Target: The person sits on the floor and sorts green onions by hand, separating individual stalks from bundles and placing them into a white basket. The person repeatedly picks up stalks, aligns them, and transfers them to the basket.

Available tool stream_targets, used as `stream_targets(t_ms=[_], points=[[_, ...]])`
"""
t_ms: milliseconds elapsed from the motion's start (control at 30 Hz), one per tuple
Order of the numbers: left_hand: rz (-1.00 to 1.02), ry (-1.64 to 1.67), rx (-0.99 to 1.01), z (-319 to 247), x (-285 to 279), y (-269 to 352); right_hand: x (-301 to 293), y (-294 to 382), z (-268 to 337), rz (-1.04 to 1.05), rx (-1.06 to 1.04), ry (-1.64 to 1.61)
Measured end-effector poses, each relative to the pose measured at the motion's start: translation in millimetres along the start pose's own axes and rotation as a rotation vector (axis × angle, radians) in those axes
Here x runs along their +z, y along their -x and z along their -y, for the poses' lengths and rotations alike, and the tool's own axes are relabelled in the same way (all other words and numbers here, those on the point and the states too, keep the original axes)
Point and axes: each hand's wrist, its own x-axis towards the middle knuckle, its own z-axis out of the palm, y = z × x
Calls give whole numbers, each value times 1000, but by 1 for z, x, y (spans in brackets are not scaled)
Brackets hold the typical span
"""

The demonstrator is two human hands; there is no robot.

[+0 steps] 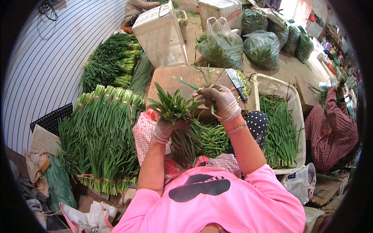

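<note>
My left hand (167,129), in a dirty knit glove, grips a bunch of garlic chives (172,104). The cut stalk ends point up and away, and the darker leaves hang down over my lap. Close by on the right, my gloved right hand (220,100) pinches a few loose stalks and leaves above the front of a wooden board (169,77). A thin red strip shows beside its fingers. On the board's right side lies a cleaver (236,84) with a black handle, among chopped pale stalk ends (243,80). Loose chives (214,139) cover my lap area.
Banded chive bundles (107,131) are stacked at left, with more bundles (113,61) behind. A white crate (301,128) of chives stands at right, near a co-worker in a plaid sleeve (332,128). Beyond the board are a tipped white crate (158,38) and filled plastic bags (223,48).
</note>
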Motion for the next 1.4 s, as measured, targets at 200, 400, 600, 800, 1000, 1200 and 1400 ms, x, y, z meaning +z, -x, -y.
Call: stream_targets(t_ms=[200,400,600,800,1000,1200,1400], points=[[110,-172,157,10,-5,-8,-15,10,8,-187,10,-379],[-7,-106,80,14,-13,-2,-77,17,63,-84,-124,109],[42,-267,158,20,-16,-10,-69,17,34,19,-231,1111],[-189,-363,224,37,-39,3,-45,-23,22,-133,-162,145],[-100,1769,-186,53,-136,15,-75,-65,3,-18,-219,447],[-251,634,317,52,-121,34,-21,-81,-81,86,122,463],[-302,257,380,15,-85,23,1,-82,-111,267,-112,670]])
